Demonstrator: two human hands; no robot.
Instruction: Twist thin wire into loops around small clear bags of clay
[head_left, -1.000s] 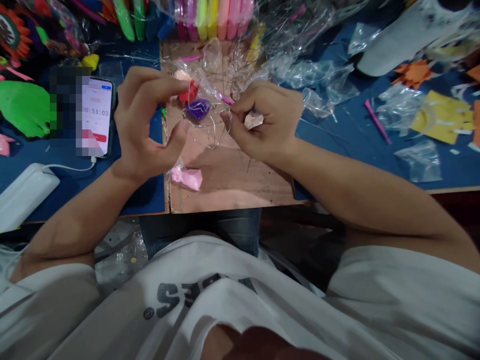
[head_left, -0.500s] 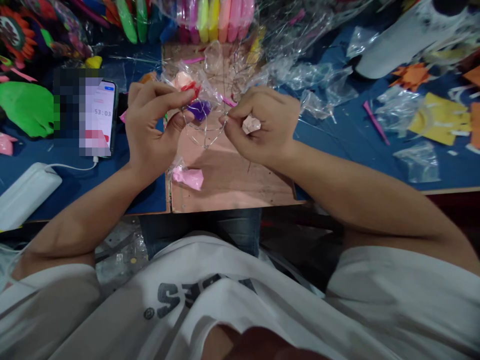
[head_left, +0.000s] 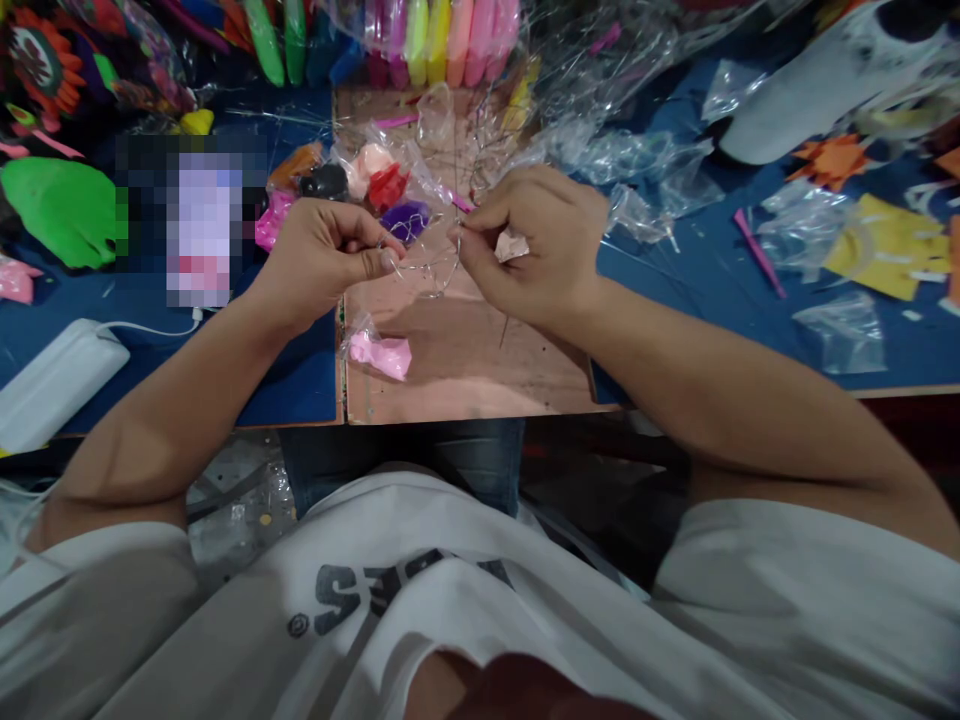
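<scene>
A thin silver wire frame [head_left: 431,294], bent into loops, hangs between my two hands above the wooden board. My left hand [head_left: 319,262] pinches its left side between thumb and fingers. On the other side, my right hand [head_left: 536,245] has thumb and forefinger closed on the wire, with the remaining fingers curled. A pale pink lump [head_left: 511,245] shows at the right palm; whether it is gripped there I cannot tell. Just beyond the frame lie purple clay [head_left: 405,220], red clay [head_left: 388,186] and a black lump [head_left: 324,182]. Pink clay in clear wrap [head_left: 381,355] rests nearer me.
The wooden board [head_left: 465,385] sits between blue table surfaces. A phone [head_left: 204,225], blurred out, and a white power bank [head_left: 64,385] are at left, near green clay [head_left: 64,210]. Colored clay sticks [head_left: 439,40] lie behind. Plastic wrappers [head_left: 637,150] and a pink tool [head_left: 759,252] are at right.
My left hand has come lower and its raised fingers have folded down, uncovering the black lump. The wire frame has tilted in my grip. My right hand keeps its pinch.
</scene>
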